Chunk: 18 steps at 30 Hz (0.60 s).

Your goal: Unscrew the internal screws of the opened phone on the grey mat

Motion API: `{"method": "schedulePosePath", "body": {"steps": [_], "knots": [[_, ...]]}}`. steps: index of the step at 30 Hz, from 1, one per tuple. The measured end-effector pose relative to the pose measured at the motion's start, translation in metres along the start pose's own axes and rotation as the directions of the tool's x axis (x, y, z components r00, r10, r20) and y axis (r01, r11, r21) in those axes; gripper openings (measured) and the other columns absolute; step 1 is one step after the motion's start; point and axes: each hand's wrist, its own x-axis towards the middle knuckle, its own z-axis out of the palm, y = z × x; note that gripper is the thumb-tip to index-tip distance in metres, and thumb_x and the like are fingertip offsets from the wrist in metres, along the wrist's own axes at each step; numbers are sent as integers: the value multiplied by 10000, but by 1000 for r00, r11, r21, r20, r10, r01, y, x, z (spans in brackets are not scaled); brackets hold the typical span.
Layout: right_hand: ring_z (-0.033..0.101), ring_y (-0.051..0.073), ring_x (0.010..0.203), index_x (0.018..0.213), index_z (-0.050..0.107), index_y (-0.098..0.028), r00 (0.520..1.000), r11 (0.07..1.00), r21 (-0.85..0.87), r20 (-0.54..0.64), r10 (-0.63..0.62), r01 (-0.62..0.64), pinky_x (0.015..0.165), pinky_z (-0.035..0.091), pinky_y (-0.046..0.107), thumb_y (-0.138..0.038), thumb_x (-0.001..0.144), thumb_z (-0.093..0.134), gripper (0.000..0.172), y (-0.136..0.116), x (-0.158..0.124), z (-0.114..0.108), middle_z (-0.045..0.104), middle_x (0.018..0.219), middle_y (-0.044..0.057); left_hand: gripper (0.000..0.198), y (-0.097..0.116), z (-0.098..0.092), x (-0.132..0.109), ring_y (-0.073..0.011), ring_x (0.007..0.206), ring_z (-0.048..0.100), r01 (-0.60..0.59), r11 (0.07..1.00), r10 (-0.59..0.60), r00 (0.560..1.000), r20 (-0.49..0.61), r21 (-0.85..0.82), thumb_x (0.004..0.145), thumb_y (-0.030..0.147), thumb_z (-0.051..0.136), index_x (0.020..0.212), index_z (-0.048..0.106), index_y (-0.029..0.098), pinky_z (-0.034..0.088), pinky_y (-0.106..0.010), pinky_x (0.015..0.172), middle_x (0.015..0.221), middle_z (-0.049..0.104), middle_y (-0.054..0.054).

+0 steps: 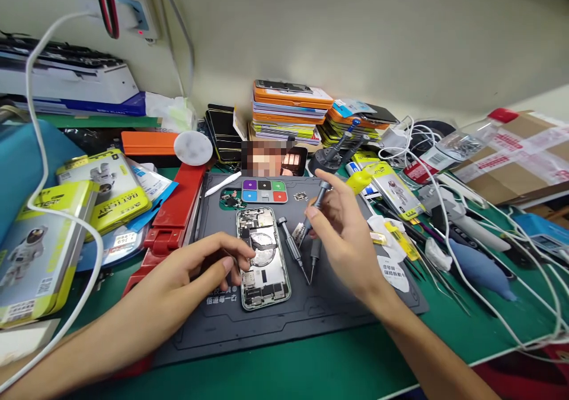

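An opened phone [263, 258] lies face-down on a dark grey work mat [284, 317], its inner parts bared. My left hand [195, 272] rests on the mat with its fingertips bent against the phone's left edge, steadying it. My right hand [342, 234] pinches a slim grey screwdriver [313, 210], tip down, just right of the phone, with a small metal part [299, 232] at the tip. Two more screwdrivers [294, 250] lie on the mat between phone and right hand.
A small tray of coloured squares [264, 191] sits above the phone. Red stand [175, 216] and yellow battery boxes [106, 192] at left. Stacked phone cases [288, 112] at the back. White cables [471, 210], tweezers, a blue blower [482, 269] and a cardboard box [520, 151] at right.
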Motion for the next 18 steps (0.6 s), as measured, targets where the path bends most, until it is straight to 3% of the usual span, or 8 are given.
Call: {"method": "schedulePosePath", "body": {"steps": [3, 5, 7, 10, 15, 18], "knots": [[601, 152, 657, 1529, 522, -227, 999, 957, -290, 38, 29, -17, 639, 521, 305, -316, 1080, 542, 458, 8, 9, -5, 632, 851, -20, 295, 1, 0, 0, -167, 976, 699, 7, 1000, -7, 999, 35, 22, 1129, 539, 518, 1225, 728, 355, 538, -228, 863, 1028, 757, 18], [586, 156, 610, 1555, 501, -215, 998, 925, -381, 62, 31, -5, 611, 467, 311, -319, 1070, 549, 498, 11, 9, -5, 630, 803, -33, 312, 4, 0, 0, -173, 956, 696, 12, 998, -15, 999, 45, 64, 1130, 545, 507, 1210, 736, 350, 540, -235, 845, 1019, 761, 15], [572, 167, 576, 1552, 515, -206, 996, 895, -447, 88, 28, 14, 590, 402, 316, -301, 1049, 572, 515, 13, 8, -2, 625, 751, -42, 309, 8, 0, 1, -176, 951, 688, -11, 991, 6, 999, 38, 133, 1129, 526, 505, 1171, 750, 343, 534, -238, 842, 1017, 756, 15], [580, 187, 563, 1421, 637, -219, 988, 842, -534, 153, 15, 70, 587, 340, 320, -270, 1036, 583, 392, 14, 5, 1, 650, 704, -36, 279, 13, 3, 1, -184, 1033, 690, -72, 964, 60, 997, 53, 256, 1117, 457, 516, 1112, 769, 340, 520, -236, 878, 1092, 763, 21], [708, 231, 701, 1307, 693, -238, 973, 779, -606, 230, -27, 165, 640, 383, 328, -263, 1051, 595, 276, 15, 2, 6, 790, 873, 14, 330, 13, 8, -2, -158, 716, 643, -55, 922, 6, 991, 130, 382, 1079, 531, 550, 1185, 778, 317, 443, -224, 577, 947, 779, 16], [746, 234, 740, 1316, 682, -246, 970, 752, -631, 237, -46, 190, 638, 392, 324, -259, 1065, 575, 273, 14, 2, 6, 818, 938, 17, 332, 10, 8, -3, -162, 750, 686, -62, 906, 5, 991, 136, 418, 1095, 513, 530, 1212, 771, 316, 457, -215, 584, 979, 796, 12]]}}
